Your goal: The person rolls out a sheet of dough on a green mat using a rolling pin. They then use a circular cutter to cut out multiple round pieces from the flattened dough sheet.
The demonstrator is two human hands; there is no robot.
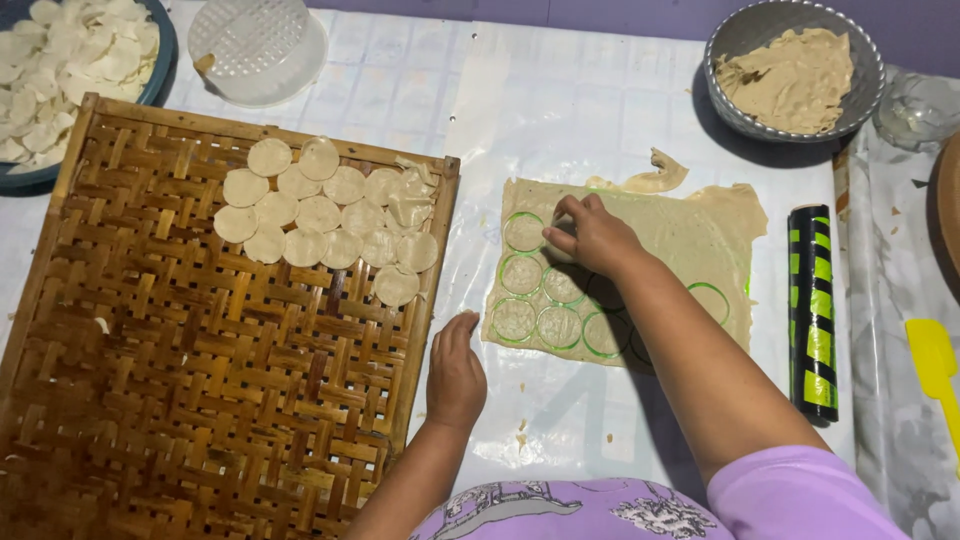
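Woven bamboo tray (150,400) at left, on the plastic-covered worktop (600,90); its upper part carries pale dough rounds (320,215), laid flat and overlapping at the edges; behind it, a blue bowl (160,60) of more pale pieces and an upturned clear plastic lid (262,45). Left hand (455,375) lies just beside the tray's right rim, palm down on the worktop, fingers together and extended, holding nothing. Centre: dough sheet (690,235), rolled thin, flat on the worktop, ragged along its far edge; green rings (522,230) mark circles cut in its left half, one more near its right edge. Right hand (590,235) rests on the sheet, fingertips drawn together and pressed down at a circle beside the top-left ring; whether they pinch a cutter or a round cannot be told, since the fingers hide it. Judged from thinness and the folded scrap (655,178) behind, the dough is light, soft, limp and easily torn or stretched; a round is best lifted at its edge with light fingertips, supported from beneath, not pulled. Right: grey bowl (790,65) of dough scraps; black-and-green roller (812,310), well clear of the sheet; yellow spatula (935,365) at the frame edge.
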